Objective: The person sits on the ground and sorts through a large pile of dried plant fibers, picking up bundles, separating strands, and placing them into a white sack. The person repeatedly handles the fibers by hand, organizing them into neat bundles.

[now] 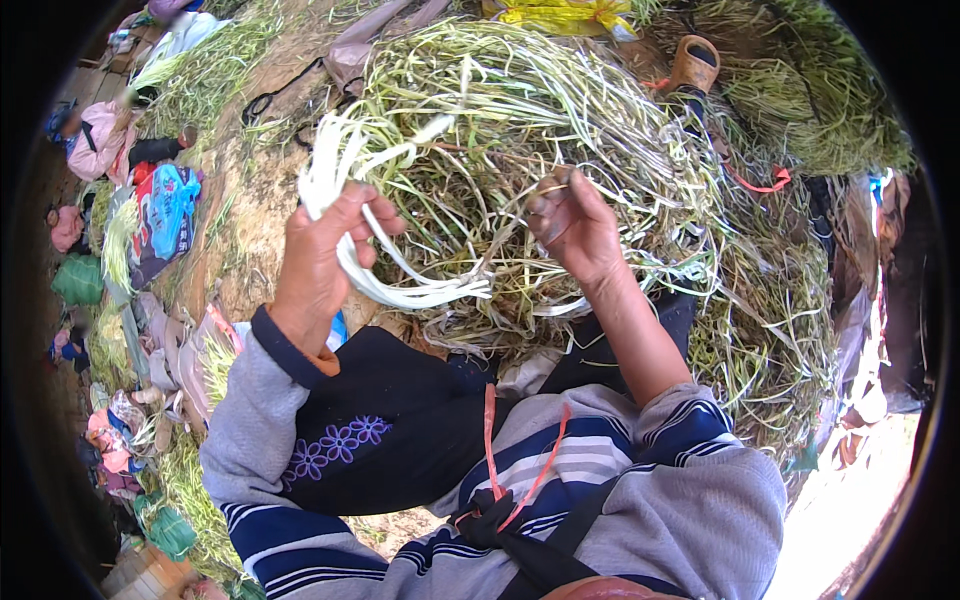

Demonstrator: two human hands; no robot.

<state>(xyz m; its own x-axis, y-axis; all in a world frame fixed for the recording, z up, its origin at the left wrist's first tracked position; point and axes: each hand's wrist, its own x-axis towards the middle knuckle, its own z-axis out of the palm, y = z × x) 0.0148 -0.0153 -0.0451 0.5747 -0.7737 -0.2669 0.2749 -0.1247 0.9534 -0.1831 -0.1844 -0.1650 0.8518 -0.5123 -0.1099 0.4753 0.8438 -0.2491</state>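
My left hand [322,247] is closed around a bundle of pale, whitish-green plant stalks [397,292]. The bundle curves below the hand, and its cut-looking ends point to the right; its other part fans out above the hand. My right hand [574,225] is raised to the right with curled, dirt-stained fingers, and thin brownish strands [504,236] run from near its fingertips down toward the bundle's ends. Whether the fingers pinch these strands is unclear. Beneath both hands lies a large heap of loose green and dry stalks [525,97].
Several people, one in pink clothing [101,139], are at the far left beside a blue and red plastic bag [166,210]. Green bundles [79,279] lie near them. A brown shoe [694,66] and a red ribbon [761,184] are at upper right. A yellow bag [562,15] lies at the top.
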